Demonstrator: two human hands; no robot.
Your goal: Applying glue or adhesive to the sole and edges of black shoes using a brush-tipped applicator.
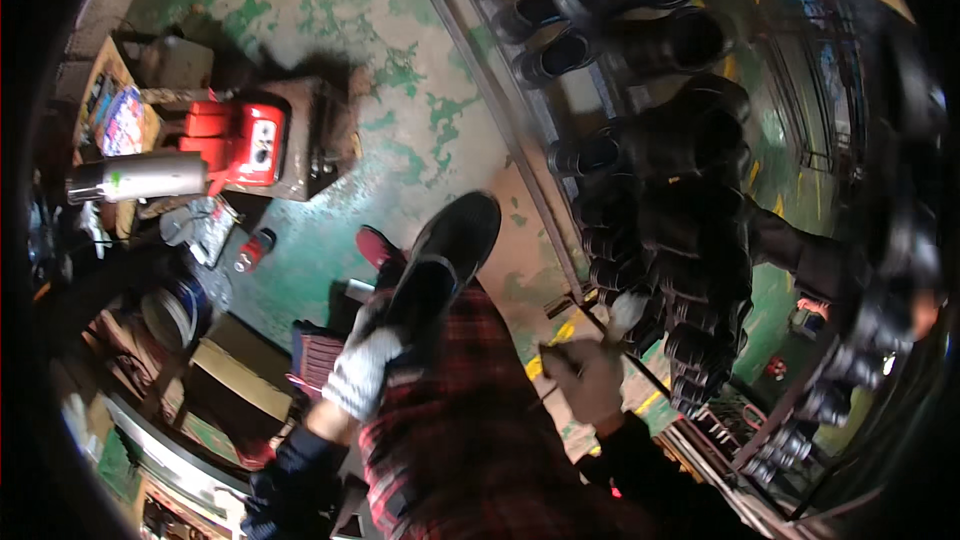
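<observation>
Gripping a black shoe (445, 255) over the lap, the gloved left hand (365, 365) clasps its heel end; its long axis runs toe-up toward one o'clock. At three o'clock, the right hand (590, 380) has its fingers clenched around a brush (610, 325), just beside the shoe.

Right hand (592, 380) and brush (625, 312) motion-blurred

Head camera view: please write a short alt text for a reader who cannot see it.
A gloved left hand holds a black shoe over a lap in red plaid, while the right hand holds a small brush beside it. Racks of black shoes stand to the right on a worn green floor.
</observation>
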